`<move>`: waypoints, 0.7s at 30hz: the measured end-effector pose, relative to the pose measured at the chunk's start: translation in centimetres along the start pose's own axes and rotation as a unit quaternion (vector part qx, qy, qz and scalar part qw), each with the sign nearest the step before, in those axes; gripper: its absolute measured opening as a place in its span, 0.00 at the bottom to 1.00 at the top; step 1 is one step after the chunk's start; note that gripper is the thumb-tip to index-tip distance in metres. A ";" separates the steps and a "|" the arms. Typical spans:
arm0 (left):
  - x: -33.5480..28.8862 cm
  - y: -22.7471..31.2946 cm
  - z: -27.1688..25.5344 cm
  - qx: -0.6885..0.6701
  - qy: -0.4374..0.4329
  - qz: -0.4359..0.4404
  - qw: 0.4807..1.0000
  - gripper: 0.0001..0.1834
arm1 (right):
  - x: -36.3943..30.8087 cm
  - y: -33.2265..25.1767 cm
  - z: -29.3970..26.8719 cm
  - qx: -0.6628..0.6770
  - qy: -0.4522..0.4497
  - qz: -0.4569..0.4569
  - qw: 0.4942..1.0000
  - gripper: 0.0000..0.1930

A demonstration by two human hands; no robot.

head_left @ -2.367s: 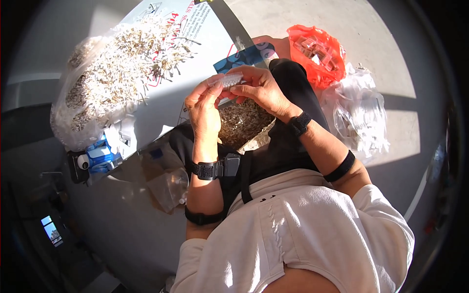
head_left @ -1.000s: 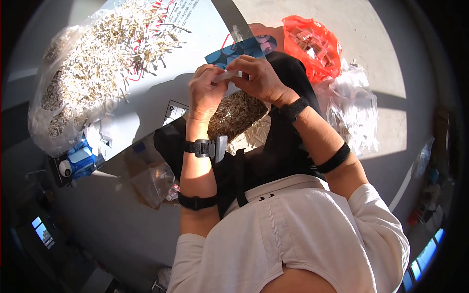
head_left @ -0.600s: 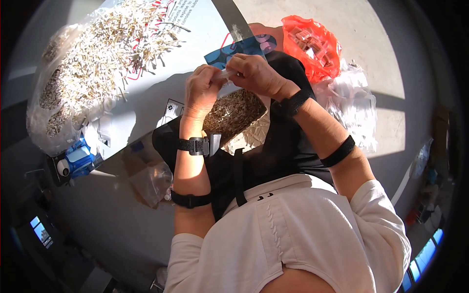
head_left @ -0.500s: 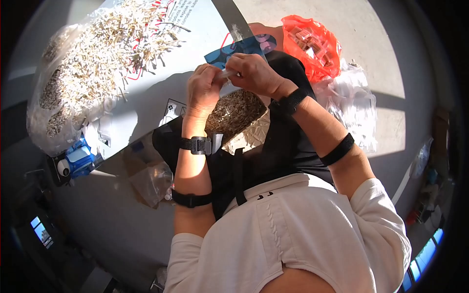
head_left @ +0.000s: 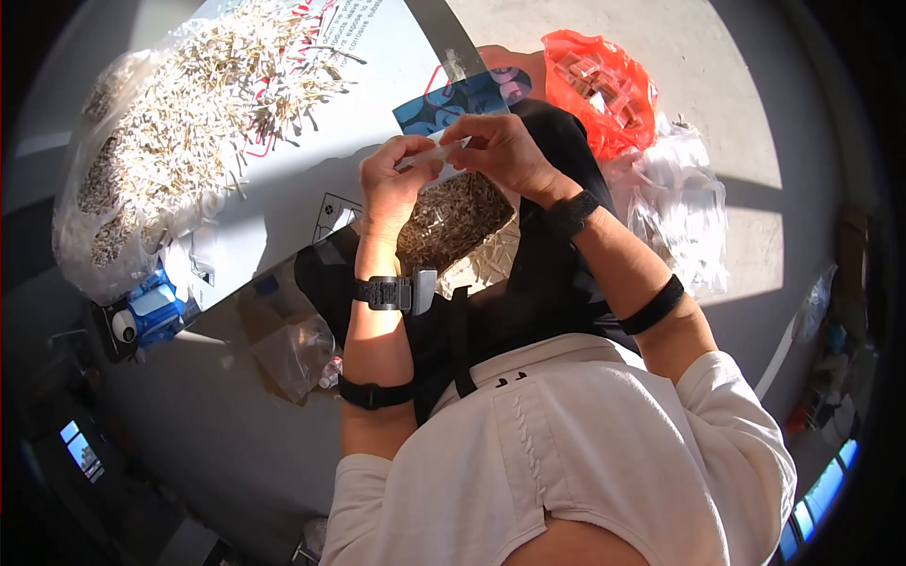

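Above my lap, both hands pinch a small, translucent plastic bag [head_left: 434,156]. My left hand [head_left: 391,185] has its thumb and fingers closed on the near side of the plastic. On the opposite side, my right hand [head_left: 505,158] grips it with bent fingertips. What the bag contains, if anything, is too small to make out. Just below the hands, an open box holds many short brownish stick-like pieces [head_left: 456,224]. Paler sticks [head_left: 483,264] lie beside them, nearer my body.
A white printed tabletop [head_left: 377,85] at left carries a large heap of pale thin sticks [head_left: 222,104] spilling from a clear bag [head_left: 80,231]. A blue patterned sheet [head_left: 448,106] lies at its edge. To the right are a red bag of small packets [head_left: 604,90] and crumpled clear plastic [head_left: 675,203].
The fingers of both hands have loosened and spread a little around the small bag. My left wrist has turned slightly, and more of the blue sheet and brown pieces shows.
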State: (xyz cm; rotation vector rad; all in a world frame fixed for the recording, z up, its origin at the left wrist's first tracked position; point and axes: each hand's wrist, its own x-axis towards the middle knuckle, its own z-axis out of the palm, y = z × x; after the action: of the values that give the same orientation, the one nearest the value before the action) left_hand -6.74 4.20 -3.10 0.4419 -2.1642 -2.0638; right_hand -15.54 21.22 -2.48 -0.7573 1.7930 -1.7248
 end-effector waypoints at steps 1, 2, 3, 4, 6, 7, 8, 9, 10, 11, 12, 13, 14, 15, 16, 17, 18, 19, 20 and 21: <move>0.0 -0.1 0.0 0.021 -0.005 0.028 0.999 0.11 | 0.0 0.0 0.0 0.005 -0.002 0.006 1.000 0.07; 0.1 -0.1 -0.1 0.042 -0.010 0.056 0.998 0.11 | -0.1 0.1 -0.1 0.009 -0.004 0.012 1.000 0.06; 0.0 -0.2 0.0 0.042 -0.010 0.055 0.998 0.11 | -0.2 0.1 0.0 0.009 -0.005 0.013 1.000 0.06; -0.1 -0.1 0.2 -0.027 -0.011 0.008 1.000 0.11 | -0.3 0.2 0.1 0.035 0.003 0.032 0.999 0.06; -0.1 0.1 0.4 -0.096 -0.011 -0.039 0.995 0.10 | -0.3 0.2 0.1 0.062 0.011 0.052 0.997 0.05; -0.1 0.1 0.4 -0.112 -0.013 -0.030 0.993 0.10 | -0.3 0.3 0.1 0.073 0.008 0.050 0.996 0.04; -0.2 0.0 0.4 -0.127 -0.015 -0.021 0.992 0.09 | -0.3 0.4 0.1 0.085 0.006 0.048 0.995 0.04; -0.2 0.0 0.4 -0.127 -0.015 -0.021 0.992 0.09 | -0.3 0.4 0.1 0.085 0.005 0.048 0.995 0.04; 0.0 0.0 0.4 -0.118 -0.014 -0.014 0.993 0.09 | -0.2 0.5 0.0 0.077 0.003 0.049 0.996 0.04; 0.1 0.1 0.4 -0.109 -0.013 -0.007 0.994 0.09 | -0.1 0.5 -0.1 0.068 0.001 0.050 0.996 0.04; 0.2 0.1 0.4 -0.109 -0.013 -0.006 0.994 0.09 | -0.1 0.6 -0.2 0.068 0.002 0.049 0.997 0.04; 0.2 0.2 0.3 -0.109 -0.013 -0.017 0.994 0.08 | 0.0 0.6 -0.2 0.069 0.001 0.048 0.996 0.04; 0.2 0.2 0.3 -0.109 -0.014 -0.028 0.994 0.08 | 0.0 0.6 -0.2 0.070 0.000 0.047 0.996 0.04; 0.2 0.2 0.3 -0.109 -0.014 -0.028 0.994 0.08 | 0.0 0.7 -0.2 0.070 0.001 0.047 0.996 0.04; 0.1 0.2 0.2 -0.129 -0.011 -0.024 0.991 0.08 | -0.1 0.5 -0.2 0.073 0.004 0.050 0.996 0.03; 0.1 0.1 0.1 -0.149 -0.007 -0.019 0.989 0.07 | -0.1 0.4 -0.1 0.077 0.007 0.054 0.996 0.03; -0.1 0.1 0.1 -0.148 -0.007 -0.019 0.989 0.07 | -0.2 0.2 0.0 0.077 0.007 0.054 0.996 0.03; -0.2 0.2 0.2 -0.079 0.013 0.005 0.997 0.07 | -0.3 0.1 0.0 0.069 0.018 0.045 0.996 0.03; -0.3 0.3 0.3 -0.009 0.034 0.030 0.999 0.06 | -0.4 -0.1 0.0 0.061 0.028 0.037 0.997 0.03; -0.3 0.4 0.4 -0.008 0.033 0.031 0.999 0.06 | -0.5 -0.2 0.0 0.061 0.029 0.035 0.997 0.03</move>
State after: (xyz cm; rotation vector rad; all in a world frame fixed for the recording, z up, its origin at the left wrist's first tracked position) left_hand -6.62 4.68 -2.66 0.4287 -2.0954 -2.0045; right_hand -15.16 21.55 -2.30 -0.5918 1.7134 -1.8086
